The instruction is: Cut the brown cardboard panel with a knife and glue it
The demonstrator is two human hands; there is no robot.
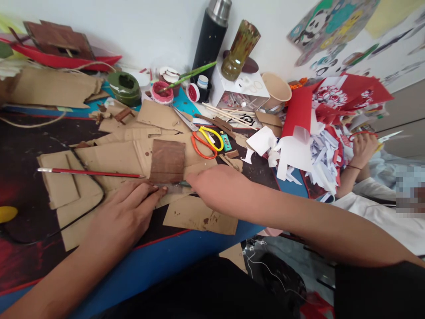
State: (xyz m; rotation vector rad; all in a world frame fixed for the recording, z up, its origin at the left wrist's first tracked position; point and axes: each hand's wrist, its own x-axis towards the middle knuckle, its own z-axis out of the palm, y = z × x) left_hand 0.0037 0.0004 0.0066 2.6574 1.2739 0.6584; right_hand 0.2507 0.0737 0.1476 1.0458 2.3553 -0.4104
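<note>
A square of cardboard painted brown (168,161) lies on layered plain cardboard in front of me. My left hand (131,208) rests flat, fingers stretched forward, its fingertips pressing near the square's lower left edge on a clear strip that looks like a ruler (173,188). At the lower right corner of the square, my right hand (207,181) is closed round a slim dark-green tool (183,183); most of it is hidden in the fist, so its kind is unclear. A red pencil (96,173) lies left of the square, by my left fingers.
Scissors with orange and yellow handles (212,142) lie just beyond the square. Behind stand a green pot (124,88), a pink paint jar (162,91) and a black flask (210,40). A black cable (99,197) crosses the cardboard. At right, another person's hand (363,148) holds scissors near paper scraps (323,155).
</note>
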